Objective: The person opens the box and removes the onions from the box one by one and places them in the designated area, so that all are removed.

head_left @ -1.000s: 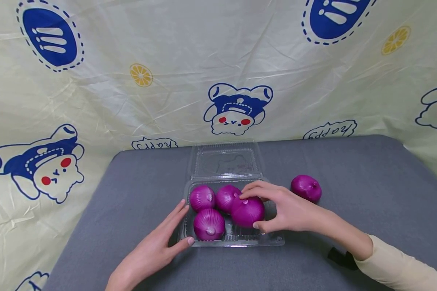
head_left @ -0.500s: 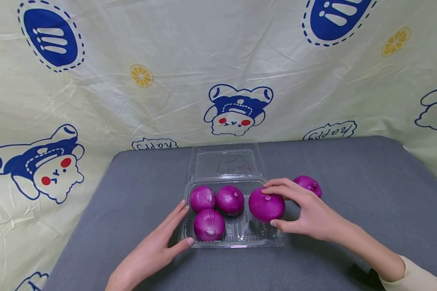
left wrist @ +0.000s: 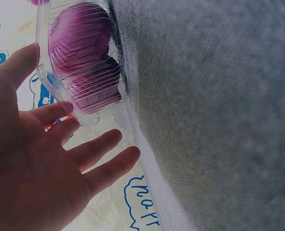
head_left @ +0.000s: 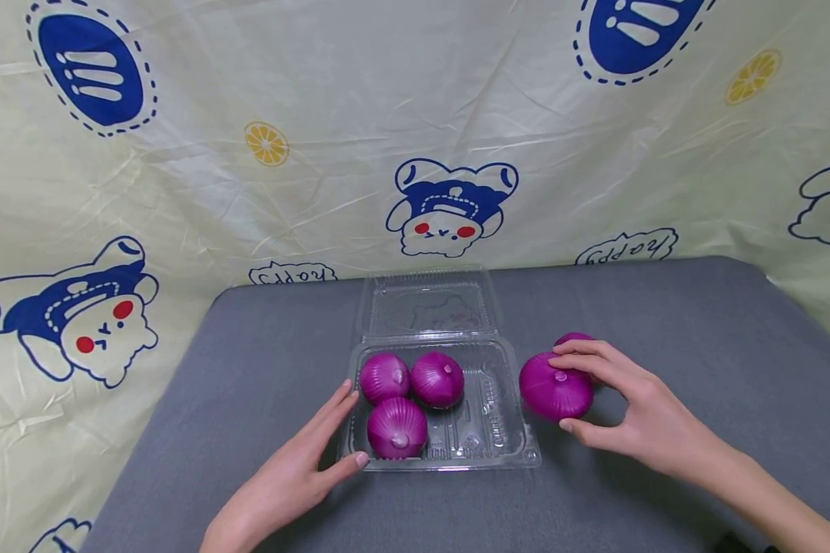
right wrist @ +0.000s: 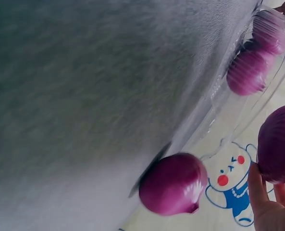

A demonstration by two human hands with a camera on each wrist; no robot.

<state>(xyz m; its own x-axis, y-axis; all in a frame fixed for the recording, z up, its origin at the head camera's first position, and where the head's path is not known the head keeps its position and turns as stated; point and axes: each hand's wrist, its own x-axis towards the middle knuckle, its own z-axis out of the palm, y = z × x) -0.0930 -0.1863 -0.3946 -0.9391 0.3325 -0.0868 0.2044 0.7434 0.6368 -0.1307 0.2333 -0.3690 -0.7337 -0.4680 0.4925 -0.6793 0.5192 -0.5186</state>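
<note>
Purple onion (head_left: 556, 388) moved right from over the clear tray (head_left: 480, 384) — now gripped just beside it by the right hand (head_left: 639, 415). 3 onions (head_left: 397, 427) seen inside; tray's side touched by the left hand (head_left: 293, 465) — fingers extended.

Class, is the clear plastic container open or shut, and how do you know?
Open: its lid is folded back beyond the base, leaving three onions uncovered.

Looks like a screened-off tabletop workspace. Cannot be placed as home, lab or office. Shows as such by a creased, pale cartoon-print sheet (head_left: 318, 207) hanging beyond the left hand (head_left: 297, 461) and right hand (head_left: 639, 415), and by a grey fabric-covered table (head_left: 678, 322) beneath both
</note>
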